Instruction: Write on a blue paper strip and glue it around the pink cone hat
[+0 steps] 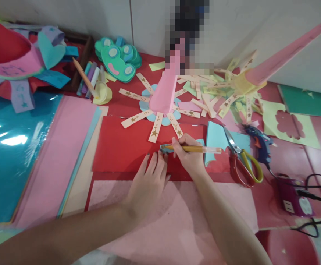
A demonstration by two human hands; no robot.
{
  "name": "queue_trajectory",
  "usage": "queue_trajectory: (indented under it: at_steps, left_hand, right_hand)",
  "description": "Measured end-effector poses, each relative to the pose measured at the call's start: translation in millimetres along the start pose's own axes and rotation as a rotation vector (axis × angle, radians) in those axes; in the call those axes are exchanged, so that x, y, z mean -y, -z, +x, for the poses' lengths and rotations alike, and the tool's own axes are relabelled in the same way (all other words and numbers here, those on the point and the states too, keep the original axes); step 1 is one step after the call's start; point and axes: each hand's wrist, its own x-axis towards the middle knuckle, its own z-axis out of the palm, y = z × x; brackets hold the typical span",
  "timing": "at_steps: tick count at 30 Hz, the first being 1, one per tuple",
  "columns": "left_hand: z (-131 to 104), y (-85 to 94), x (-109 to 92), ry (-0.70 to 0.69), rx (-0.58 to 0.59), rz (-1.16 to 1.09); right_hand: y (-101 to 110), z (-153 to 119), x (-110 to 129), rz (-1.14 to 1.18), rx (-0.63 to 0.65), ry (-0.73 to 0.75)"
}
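My right hand (189,152) grips a gold marker pen (193,148), its tip at the left end of a small blue paper strip (166,148). Marks show on the strip near the tip. My left hand (150,173) lies flat with fingers stretched, fingertips by the lower edge of the strip. Both rest over a red sheet (121,143). Just beyond stands a pink paper cone (163,92) on a blue flower base, with lettered, starred strips fanned around it.
Scissors (237,151) lie right of my right hand on light blue paper (215,136). Farther right are a glue gun (259,143) and a purple box (292,195) with black cords. Coloured sheets (52,154) lie left. Green paper frogs (118,60) and another cone (276,55) sit farther back.
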Motion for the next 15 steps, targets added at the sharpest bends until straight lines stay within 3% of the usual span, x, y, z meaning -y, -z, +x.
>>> queue_trajectory:
  at_steps: [10, 15]
  left_hand:
    - [0.0, 0.0, 0.1, 0.007, -0.006, 0.005]
    - [-1.1, -4.6, 0.7, -0.016, -0.023, -0.026]
  right_hand:
    - [0.1, 0.2, -1.0, 0.017, -0.003, 0.009]
    - [1.1, 1.2, -1.0, 0.131, -0.017, -0.035]
